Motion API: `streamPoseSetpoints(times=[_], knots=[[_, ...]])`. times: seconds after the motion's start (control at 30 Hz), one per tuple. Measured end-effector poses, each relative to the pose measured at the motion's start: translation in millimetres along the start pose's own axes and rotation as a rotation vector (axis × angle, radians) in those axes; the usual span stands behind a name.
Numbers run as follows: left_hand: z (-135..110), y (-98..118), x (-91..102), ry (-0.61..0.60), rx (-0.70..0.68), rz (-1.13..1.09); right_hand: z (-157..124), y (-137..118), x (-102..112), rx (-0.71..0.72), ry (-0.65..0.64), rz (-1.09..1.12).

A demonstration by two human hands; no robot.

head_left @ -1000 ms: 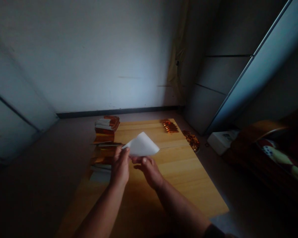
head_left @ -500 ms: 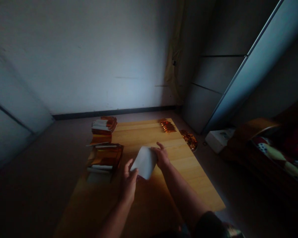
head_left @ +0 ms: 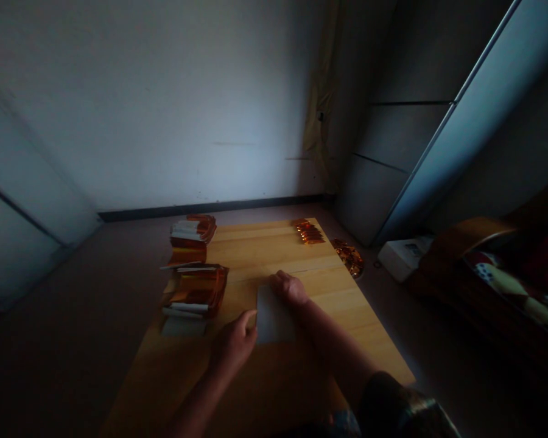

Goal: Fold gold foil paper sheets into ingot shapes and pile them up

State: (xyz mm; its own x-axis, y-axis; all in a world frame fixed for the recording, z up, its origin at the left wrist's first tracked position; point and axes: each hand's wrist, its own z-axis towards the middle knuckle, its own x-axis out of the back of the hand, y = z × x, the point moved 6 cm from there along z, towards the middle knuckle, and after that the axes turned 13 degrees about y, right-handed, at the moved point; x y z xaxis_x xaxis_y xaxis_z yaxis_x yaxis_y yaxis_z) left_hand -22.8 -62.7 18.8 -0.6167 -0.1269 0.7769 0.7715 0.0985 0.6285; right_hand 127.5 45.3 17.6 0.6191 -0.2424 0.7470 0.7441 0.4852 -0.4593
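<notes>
A pale rectangular sheet of paper (head_left: 273,321) lies on the wooden table (head_left: 256,249) in front of me. My left hand (head_left: 237,340) pinches its left edge between thumb and fingers. At the sheet's far edge, my right hand (head_left: 292,291) is closed with curled fingers on the upper right corner, and that forearm covers part of the right side. Left of the hands are shiny orange-gold foil sheets (head_left: 198,289) with white strips among them. Another pale sheet (head_left: 182,327) lies just below that pile.
A second stack of foil and white paper (head_left: 189,230) rests at the far left corner. Folded gold foil pieces (head_left: 309,232) lie in a row at the far right corner. On the floor are more gold foil pieces (head_left: 348,258) and a white box (head_left: 402,258). A wooden armrest (head_left: 475,234) stands at right.
The sheet has gone from tilted in both hands to flat on the table. My right hand has curled its fingers at the far edge; my left has shifted slightly down at the left edge.
</notes>
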Motion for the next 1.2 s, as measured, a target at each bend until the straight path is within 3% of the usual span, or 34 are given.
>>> streamPoseSetpoints(times=[0.13, 0.23, 0.43, 0.6, 0.73, 0.83, 0.97, 1.2], knots=[[-3, 22, -4.3, -0.074, -0.466, 0.132, 0, -5, -5, 0.131, -0.12, -0.231], [-7, 22, -17.5, -0.185, -0.65, 0.198, 3, -3, -4, 0.161, -0.118, -0.298], [1, 21, -24.9, -0.077, -0.691, 0.245, 9, -4, 0, 0.167, -0.072, -0.329], [5, 28, -23.1, -0.007, -0.68, 0.226, 2, -13, 14, 0.152, -0.06, -0.161], [6, 29, -22.7, 0.01, -0.668, 0.228, -30, -17, 28, 0.273, -0.135, 0.109], [6, 28, -23.6, 0.029, -0.689, 0.212, -61, -15, 38, 0.387, -0.188, 0.12], [6, 26, -23.9, 0.07, -0.744, 0.166, -80, -12, 47, 0.355, -0.143, 0.063], [7, 18, -20.3, 0.083, -0.742, 0.137, -68, -10, 38, 0.27, -0.059, 0.129]])
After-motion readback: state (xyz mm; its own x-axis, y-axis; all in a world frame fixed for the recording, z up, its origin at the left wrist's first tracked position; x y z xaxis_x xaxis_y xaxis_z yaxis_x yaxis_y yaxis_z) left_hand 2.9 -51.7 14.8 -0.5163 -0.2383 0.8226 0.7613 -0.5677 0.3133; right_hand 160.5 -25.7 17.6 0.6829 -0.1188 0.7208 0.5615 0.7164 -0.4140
